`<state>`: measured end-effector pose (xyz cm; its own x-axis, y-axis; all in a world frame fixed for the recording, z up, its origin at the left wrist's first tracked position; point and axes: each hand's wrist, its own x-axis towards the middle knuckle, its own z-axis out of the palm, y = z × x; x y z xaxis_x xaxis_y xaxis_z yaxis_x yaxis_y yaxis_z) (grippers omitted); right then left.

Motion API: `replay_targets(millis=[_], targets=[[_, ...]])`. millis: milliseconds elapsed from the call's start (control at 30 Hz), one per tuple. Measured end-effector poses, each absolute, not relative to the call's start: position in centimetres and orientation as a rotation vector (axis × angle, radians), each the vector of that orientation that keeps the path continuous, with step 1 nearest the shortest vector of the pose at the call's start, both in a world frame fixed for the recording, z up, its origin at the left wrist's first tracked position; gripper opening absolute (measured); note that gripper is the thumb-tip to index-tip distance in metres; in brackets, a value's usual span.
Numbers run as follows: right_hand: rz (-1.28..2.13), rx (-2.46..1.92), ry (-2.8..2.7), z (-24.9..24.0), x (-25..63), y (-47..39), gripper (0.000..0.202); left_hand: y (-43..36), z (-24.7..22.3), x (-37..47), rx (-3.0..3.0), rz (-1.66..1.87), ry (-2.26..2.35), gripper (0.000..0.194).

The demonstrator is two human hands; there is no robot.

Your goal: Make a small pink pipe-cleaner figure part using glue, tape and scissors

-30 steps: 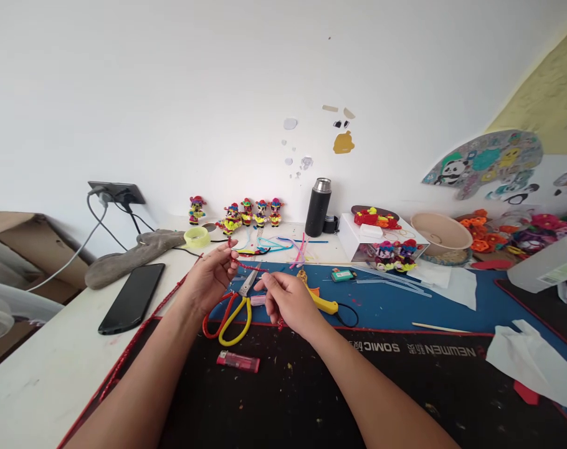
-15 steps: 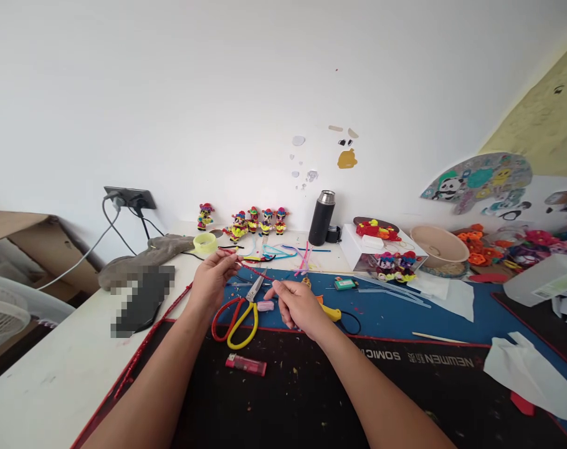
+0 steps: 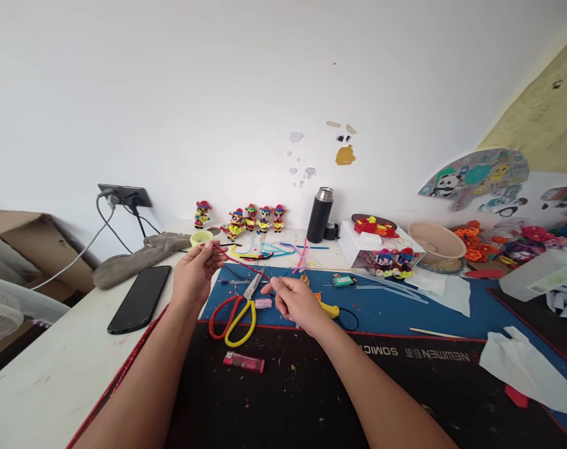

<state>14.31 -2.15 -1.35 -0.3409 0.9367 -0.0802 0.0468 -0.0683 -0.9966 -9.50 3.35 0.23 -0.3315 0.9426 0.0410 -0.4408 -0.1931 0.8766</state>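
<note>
A thin red cord (image 3: 243, 262) runs taut between my hands above the blue mat. My left hand (image 3: 193, 274) pinches it between thumb and fingers, and its tail hangs down past the left forearm along the mat's edge. At the cord's other end, my right hand (image 3: 296, 301) is closed, thumb against the curled fingers. Beneath the cord lie scissors (image 3: 241, 315) with one red and one yellow handle, blades pointing away. A small pink object (image 3: 263, 304) rests beside them. Closer to me is a red lighter (image 3: 243, 362) on the black mat (image 3: 265, 411).
Several colourful figurines (image 3: 235, 223) stand along the wall. A black thermos (image 3: 319, 216) is right of them, then a white box (image 3: 357, 248) and a beige bowl (image 3: 437, 242). At left lie a phone (image 3: 139, 299) and a yellow tape roll (image 3: 201, 238). White paper (image 3: 521, 362) is at right.
My left hand has moved left, away from the right hand, so the stretch of cord between them is longer. My right hand has barely moved. The view has shifted slightly.
</note>
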Motion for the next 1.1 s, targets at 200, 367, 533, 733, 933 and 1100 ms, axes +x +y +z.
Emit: replay_targets(millis=[200, 367, 533, 733, 933, 1100], targets=[[1.455, -1.137, -1.481, -1.5, 14.6, -1.8, 0.057, 3.7, -0.1, -10.1, 0.761, 1.749, 0.980, 0.031], [1.374, -1.224, -1.544, -1.6, 14.8, -1.4, 0.045, 3.6, 0.0, -10.3, 0.860, 1.765, 1.136, 0.034], [1.326, -1.279, -1.628, -1.6, 15.2, -1.1, 0.040, 3.6, 0.2, -10.6, 0.878, 1.751, 1.263, 0.028], [1.121, -1.337, -1.882, -0.8, 15.3, -1.7, 0.038, 3.9, 0.2, -11.5, 0.920, 1.750, 1.338, 0.020], [1.088, -1.347, -1.873, -0.6, 15.1, -1.8, 0.038, 3.6, 0.5, -11.1, 0.860, 1.798, 1.099, 0.020], [1.305, -1.282, -1.577, -1.1, 15.1, -1.3, 0.041, 3.3, 0.6, -9.9, 0.751, 1.641, 0.893, 0.039]])
